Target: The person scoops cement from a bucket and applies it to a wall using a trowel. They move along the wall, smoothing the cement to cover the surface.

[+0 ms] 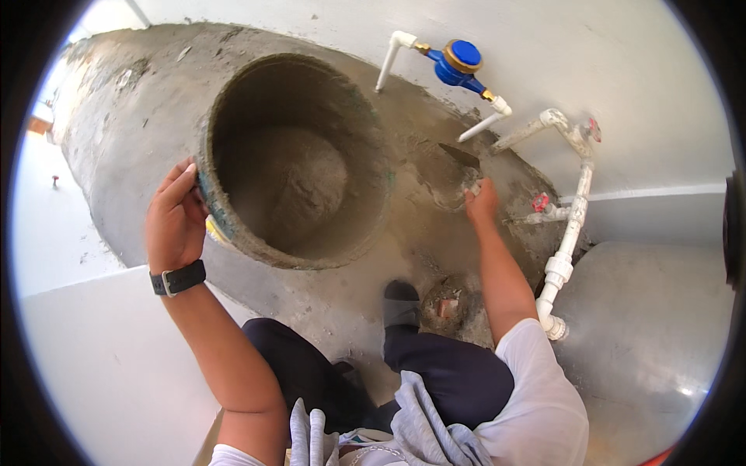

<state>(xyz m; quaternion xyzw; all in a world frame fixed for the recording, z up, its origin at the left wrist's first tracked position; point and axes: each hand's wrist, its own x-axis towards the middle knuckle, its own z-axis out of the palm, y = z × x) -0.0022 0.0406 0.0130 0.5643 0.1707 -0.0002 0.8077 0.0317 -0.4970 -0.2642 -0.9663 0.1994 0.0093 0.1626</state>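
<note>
Gripping a mortar-caked bucket point(291, 159) rim, left hand point(175, 221); right hand point(482, 200) fingers closed on a trowel point(460, 155).

Bright, even daylight; scene well exposed. Landmark: mortar bucket point(295, 159). Its interior is in soft shade, darkest along the wall on the left hand point(175, 221) side. White wall point(637, 70) above and right of the bucket is near overexposed; glare patch at far lower right of it. Shadows soft and short. Focus sharp at centre. Strong fisheye: black circular vignette, edges far from the bucket bend and soften.
</note>
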